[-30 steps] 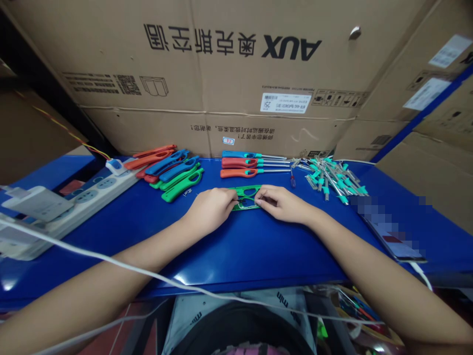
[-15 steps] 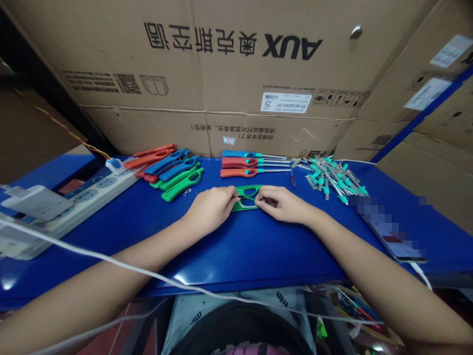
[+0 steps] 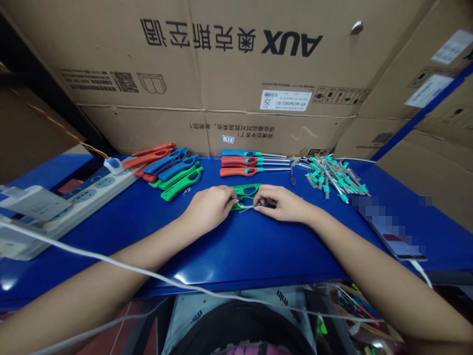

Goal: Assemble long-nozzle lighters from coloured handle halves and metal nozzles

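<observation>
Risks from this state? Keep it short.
1. The thin metallic piece sticks out from the fingertips of the right hand by the green handle pieces; a slip might knock small parts loose.
2. The metal tubes with teal fittings lie in a jumbled pile near the phone; pulling one out could drag others with it.
3. The white cable crosses in front of the left forearm; an arm may snag it.

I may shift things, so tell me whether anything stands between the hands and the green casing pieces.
Nothing visible blocks the left hand or the right hand; both are right at the green casing pieces. Only a thin metallic piece, at the right hand's fingertips, overlaps the nearer green one.
</observation>
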Demonstrator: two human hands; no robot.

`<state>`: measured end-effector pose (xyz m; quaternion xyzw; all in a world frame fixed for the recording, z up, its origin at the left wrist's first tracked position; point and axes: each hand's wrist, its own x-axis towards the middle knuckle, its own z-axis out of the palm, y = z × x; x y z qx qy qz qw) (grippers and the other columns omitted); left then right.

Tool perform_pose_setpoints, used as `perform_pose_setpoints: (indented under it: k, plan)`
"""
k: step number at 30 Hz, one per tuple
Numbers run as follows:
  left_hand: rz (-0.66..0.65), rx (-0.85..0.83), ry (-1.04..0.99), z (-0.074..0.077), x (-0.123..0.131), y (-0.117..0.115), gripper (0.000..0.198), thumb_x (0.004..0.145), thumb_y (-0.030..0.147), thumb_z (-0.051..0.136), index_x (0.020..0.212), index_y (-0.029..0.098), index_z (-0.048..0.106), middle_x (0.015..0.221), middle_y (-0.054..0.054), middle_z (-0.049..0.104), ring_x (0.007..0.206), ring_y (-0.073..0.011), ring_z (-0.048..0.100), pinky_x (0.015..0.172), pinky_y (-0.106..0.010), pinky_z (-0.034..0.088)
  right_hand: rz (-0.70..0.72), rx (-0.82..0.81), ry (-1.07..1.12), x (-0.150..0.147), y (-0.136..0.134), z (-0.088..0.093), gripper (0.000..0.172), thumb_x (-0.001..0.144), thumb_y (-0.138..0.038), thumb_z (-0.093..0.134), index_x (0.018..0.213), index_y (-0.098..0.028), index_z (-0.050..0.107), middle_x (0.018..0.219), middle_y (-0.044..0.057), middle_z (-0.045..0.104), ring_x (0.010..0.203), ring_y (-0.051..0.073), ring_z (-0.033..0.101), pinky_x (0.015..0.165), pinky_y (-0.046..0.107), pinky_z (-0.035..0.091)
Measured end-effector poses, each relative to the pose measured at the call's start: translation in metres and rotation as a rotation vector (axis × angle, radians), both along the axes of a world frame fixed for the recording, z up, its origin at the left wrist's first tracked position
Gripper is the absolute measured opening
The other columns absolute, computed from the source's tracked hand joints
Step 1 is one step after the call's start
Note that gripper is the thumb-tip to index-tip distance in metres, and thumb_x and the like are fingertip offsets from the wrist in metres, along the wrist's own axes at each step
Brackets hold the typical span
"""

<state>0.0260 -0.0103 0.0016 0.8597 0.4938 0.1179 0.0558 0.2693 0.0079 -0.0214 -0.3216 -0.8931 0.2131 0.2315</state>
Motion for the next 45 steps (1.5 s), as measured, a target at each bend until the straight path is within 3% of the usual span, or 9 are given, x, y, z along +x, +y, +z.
perform_pose_setpoints:
  k: [16,33,39,45]
  plan:
    - [-0.002,0.057,0.014,-0.005,0.0,0.004,0.017,0.095,0.028,0.055,0.095,0.024,0.071,0.098,-0.002,0.075,0.09,-0.0236,0.07,0.063,-0.027,0.045,-0.089,-0.005,-0.008,-0.006,-0.001,0.001,0.01,0.091,-0.023,0.061,0.084,-0.016,0.063,0.08,0.002,0.059,0.064,0.01,0.049,0.062,0.023,0.039]
    - [-0.046,0.044,0.041,0.0,-0.002,0.003,0.023,0.091,0.021,0.055,0.089,0.023,0.078,0.094,-0.006,0.077,0.088,-0.0254,0.072,0.071,-0.03,0.05,0.017,-0.022,0.019,-0.001,-0.002,0.002,0.007,0.087,-0.024,0.064,0.089,-0.017,0.065,0.079,0.001,0.056,0.069,0.012,0.05,0.061,0.023,0.041]
    - [-0.055,0.067,0.155,0.006,0.002,-0.005,0.026,0.094,0.022,0.052,0.092,0.022,0.078,0.094,-0.009,0.076,0.089,-0.0237,0.07,0.073,-0.029,0.052,0.027,0.002,0.007,0.0,-0.003,0.004,0.009,0.087,-0.026,0.064,0.087,-0.017,0.065,0.078,0.002,0.058,0.071,0.013,0.05,0.063,0.024,0.041]
    - [-0.091,0.083,0.367,0.013,0.006,-0.022,0.031,0.099,0.027,0.047,0.113,0.015,0.072,0.099,-0.014,0.07,0.099,-0.0296,0.064,0.075,-0.036,0.053,0.026,-0.008,0.01,-0.001,-0.003,0.005,0.009,0.087,-0.025,0.064,0.086,-0.016,0.065,0.078,0.001,0.057,0.069,0.012,0.049,0.062,0.024,0.041]
